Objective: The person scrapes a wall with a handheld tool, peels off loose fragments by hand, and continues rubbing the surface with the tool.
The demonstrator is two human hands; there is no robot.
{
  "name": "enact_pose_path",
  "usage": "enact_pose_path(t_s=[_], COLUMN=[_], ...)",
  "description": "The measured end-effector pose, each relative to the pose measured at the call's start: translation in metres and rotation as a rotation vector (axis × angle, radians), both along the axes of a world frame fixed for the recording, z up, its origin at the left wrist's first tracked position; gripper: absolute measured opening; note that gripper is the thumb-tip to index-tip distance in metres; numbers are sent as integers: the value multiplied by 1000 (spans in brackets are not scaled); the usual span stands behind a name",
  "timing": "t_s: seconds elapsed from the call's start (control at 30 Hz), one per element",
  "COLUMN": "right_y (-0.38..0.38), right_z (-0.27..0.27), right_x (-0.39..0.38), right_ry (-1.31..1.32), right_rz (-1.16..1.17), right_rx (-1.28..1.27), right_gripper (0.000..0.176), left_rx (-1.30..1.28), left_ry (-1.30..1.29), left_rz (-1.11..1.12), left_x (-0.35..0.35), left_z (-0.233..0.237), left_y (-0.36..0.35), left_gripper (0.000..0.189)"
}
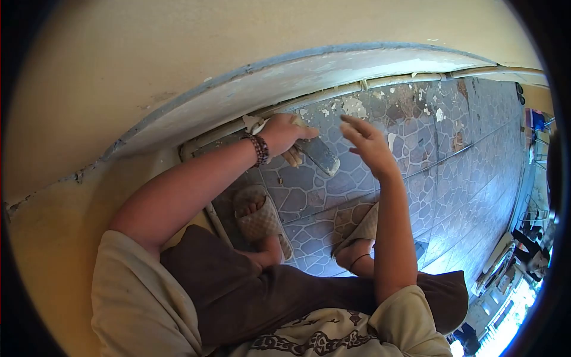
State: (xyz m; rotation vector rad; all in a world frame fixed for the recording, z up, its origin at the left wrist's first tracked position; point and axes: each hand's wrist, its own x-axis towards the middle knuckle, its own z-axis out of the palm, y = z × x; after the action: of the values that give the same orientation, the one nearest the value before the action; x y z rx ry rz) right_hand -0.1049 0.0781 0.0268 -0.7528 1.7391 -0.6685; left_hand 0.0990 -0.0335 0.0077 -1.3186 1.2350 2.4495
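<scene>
My left hand [284, 134], with a beaded bracelet at the wrist, is closed around a flat grey tool [322, 156] low over the floor beside the wall. The tool's pale-smeared end points down and to the right; its other end is hidden by the hand. Pale pieces [252, 123] that look like peeled paint lie by the fingers. To the right, my right hand [367, 146] is raised above the tiles with its fingers apart, slightly blurred, holding nothing.
A pipe [339, 92] runs along the foot of the yellow wall [178, 53]. Paint flakes [354, 107] are scattered over the stone-patterned floor [416, 140]. My sandalled feet [262, 217] are below my hands. Assorted items [532, 244] stand at the far right.
</scene>
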Motion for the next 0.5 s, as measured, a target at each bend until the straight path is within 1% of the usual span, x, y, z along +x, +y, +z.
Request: enact_pose_path(t_s=[0.03, 0.1, 0.13, 0.23, 0.27, 0.3, 0.33, 0.37, 0.4, 0.43, 0.5], right_y=[1, 0, -4, -26, -28, -33, -40, -47, -52, -60, -75], right_z=[1, 5, 7, 39, 44, 60, 82, 105, 123, 149, 175], right_x=[3, 14, 16, 13, 2, -9, -16, -20, -30, -27, -31], right_ry=[78, 239, 290, 436, 461, 521, 574, 676, 735, 781, 783], right_rz=[141, 440, 552, 716, 773, 853, 925, 992, 1049, 1033, 1016], right_rx=[-61, -182, -173, 147, 128, 184, 241, 325, 298, 329, 325], right_gripper=[57, 63, 69, 65, 59, 57, 54, 50, 47, 43, 50], left_rx=[13, 36, 50, 44, 79, 112, 61, 65, 83, 101, 89], left_ry=[-14, -3, 3, -27, -37, -48, -65, 35, 118, 204, 326], left_rz=[-5, 148, 232, 292, 263, 230, 242, 223, 239, 250, 281], left_x=[-5, -21, -30, -57, -66, -76, -85, -95, -100, -106, -110], left_z=[-3, -14, -14, -4, 0, 2, 15, 14, 26, 39, 41], left_y=[4, 16, 21, 27, 26, 26, 28, 29, 29, 28, 15], left_gripper=[33, 32, 32, 36, 38, 40, 42, 45, 51, 56, 65])
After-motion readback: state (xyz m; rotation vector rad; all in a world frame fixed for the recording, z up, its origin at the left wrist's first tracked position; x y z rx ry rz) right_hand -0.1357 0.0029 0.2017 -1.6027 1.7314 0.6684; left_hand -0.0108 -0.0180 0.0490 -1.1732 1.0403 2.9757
